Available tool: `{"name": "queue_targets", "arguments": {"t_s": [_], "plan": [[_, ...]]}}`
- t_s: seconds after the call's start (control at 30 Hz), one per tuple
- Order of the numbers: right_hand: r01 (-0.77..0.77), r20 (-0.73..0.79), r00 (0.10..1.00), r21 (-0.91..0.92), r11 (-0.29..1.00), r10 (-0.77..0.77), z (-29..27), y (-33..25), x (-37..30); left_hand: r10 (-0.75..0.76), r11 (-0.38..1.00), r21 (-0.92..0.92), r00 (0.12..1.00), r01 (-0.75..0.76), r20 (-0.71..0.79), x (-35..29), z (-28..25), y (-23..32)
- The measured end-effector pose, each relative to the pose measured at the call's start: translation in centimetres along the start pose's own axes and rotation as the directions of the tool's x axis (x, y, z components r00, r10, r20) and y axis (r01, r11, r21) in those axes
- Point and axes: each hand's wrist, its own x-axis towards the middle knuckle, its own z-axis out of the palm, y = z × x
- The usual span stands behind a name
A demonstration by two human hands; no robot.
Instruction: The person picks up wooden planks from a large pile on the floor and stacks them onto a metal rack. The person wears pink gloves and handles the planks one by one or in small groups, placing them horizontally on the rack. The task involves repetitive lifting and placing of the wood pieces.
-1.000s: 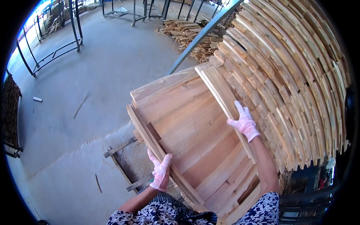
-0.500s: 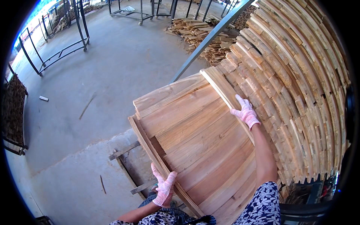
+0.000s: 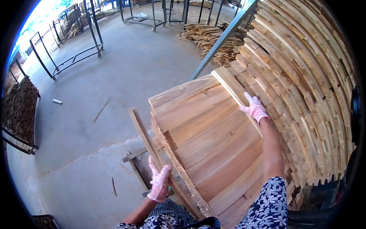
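My left hand (image 3: 160, 181), in a pink-and-white knit glove, is closed round a long narrow wooden strip (image 3: 142, 130). The strip stands apart from the left edge of a stack of flat boards (image 3: 207, 133), slanting from upper left down toward my lap. On the far right side of that stack, my right hand (image 3: 255, 108), gloved the same way, grips a light wooden plank (image 3: 231, 87), thumb on its near side and fingers over its top. This plank lies across the board ends, against the tall wood pile.
A tall curved pile of wooden slats (image 3: 297, 95) rises close on the right. A grey metal bar (image 3: 225, 40) slants behind the boards. Farther off lie a heap of offcuts (image 3: 217, 40) and a wheeled metal rack (image 3: 72, 59). A low wooden frame (image 3: 137, 170) sits beneath the boards.
My left hand has pulled the narrow strip away from the stack's left edge, leaving a gap. My right hand stays on the plank. The whole view has shifted slightly.
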Motion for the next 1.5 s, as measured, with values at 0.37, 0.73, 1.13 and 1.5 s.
{"name": "queue_targets", "arguments": {"t_s": [0.37, 0.73, 1.13, 1.5], "plan": [[0.058, -0.108, 0.988, -0.403, 0.913, -0.110, -0.5, -3.8, -2.1, 0.108, 0.984, 0.145, 0.994, -0.103, -0.025, 3.9, 3.5, -3.2], [0.187, 0.144, 0.615, 0.928, 0.321, -0.775, 1.3, -14.3, -28.8, 0.007, 0.953, -0.301, 0.992, 0.031, 0.126, 1.3, 7.1, 2.5], [0.357, -0.089, 0.931, 0.008, 0.934, -0.354, 5.7, -11.2, -25.4, 0.323, 0.298, 0.682, 0.743, -0.668, 0.586, 5.6, 8.9, 6.9], [0.322, -0.074, 0.946, 0.082, 0.943, -0.316, 7.4, -9.5, -26.2, -0.426, -0.444, 0.004, 0.215, -0.896, 0.879, 13.0, 14.6, 8.6]]}}
